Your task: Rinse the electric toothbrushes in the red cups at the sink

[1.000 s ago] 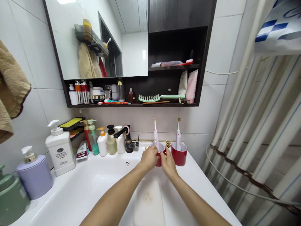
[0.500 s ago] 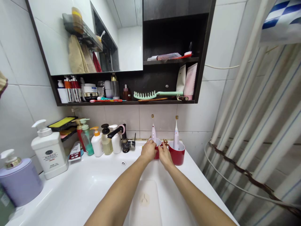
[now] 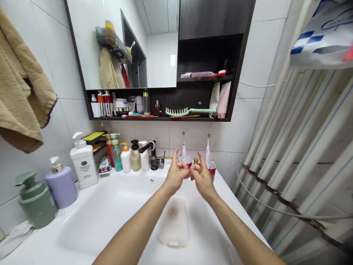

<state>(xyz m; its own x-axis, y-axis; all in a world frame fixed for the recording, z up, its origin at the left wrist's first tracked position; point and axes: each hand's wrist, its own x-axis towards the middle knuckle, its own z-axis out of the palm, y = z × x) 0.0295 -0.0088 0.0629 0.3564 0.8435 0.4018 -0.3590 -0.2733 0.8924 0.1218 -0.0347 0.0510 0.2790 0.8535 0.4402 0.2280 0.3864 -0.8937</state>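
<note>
My left hand (image 3: 175,173) is raised above the sink with its index finger stretched up and the others curled, holding nothing. Mirroring it, my right hand (image 3: 203,177) also points its index finger upward and is free of any object. Just behind them stand two red cups with white insides: the left cup (image 3: 188,161) is partly hidden by my hands, and the right cup (image 3: 212,170) is partly covered by my right hand. A pale pink electric toothbrush (image 3: 184,151) stands upright in the left cup, and a whiter electric toothbrush (image 3: 207,154) in the right one.
A translucent plastic box (image 3: 175,230) lies in the white sink (image 3: 110,217). Pump bottles line the back and left edges, beside a black faucet (image 3: 154,156). Overhead hangs a dark cabinet (image 3: 215,22) with a green hairbrush (image 3: 178,111). White folded panels (image 3: 298,147) stand at right.
Both hands have let go of the left red cup and lifted off it, index fingers now raised. The view has shifted, showing more of the left side, with a towel and a green pump bottle.
</note>
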